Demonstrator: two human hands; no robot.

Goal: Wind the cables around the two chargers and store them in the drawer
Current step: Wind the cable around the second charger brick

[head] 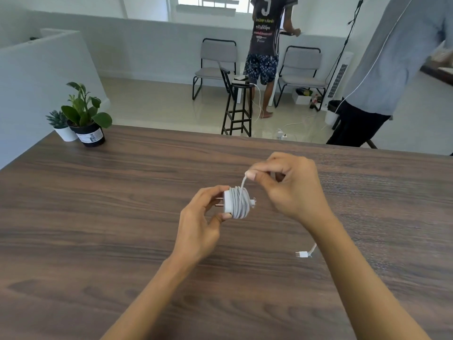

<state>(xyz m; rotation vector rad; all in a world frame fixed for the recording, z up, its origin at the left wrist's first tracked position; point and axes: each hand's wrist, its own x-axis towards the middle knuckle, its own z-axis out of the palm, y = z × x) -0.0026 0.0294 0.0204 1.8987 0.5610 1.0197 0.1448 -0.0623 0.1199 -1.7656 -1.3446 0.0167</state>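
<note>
Left hand [198, 224] fingers grip the white charger [230, 202], already wound in cable [241, 201], above the counter [98, 217]. Right hand [291, 185] fingers pinch the cable's free strand just above it.

From my seat I can read very little. The clearest mark is a large white 5 on the back of the dark jersey [266, 25] worn by the person standing at the far side of the room. Below that number the jersey carries several lines of print, some yellow and some white, in a script I cannot make out at this size. The black plant pot [90, 137] on the left end of the table [122, 217] has a white sticker [90, 138] with a barcode and fine print, too small for me to read. I find no other legible text.
</note>
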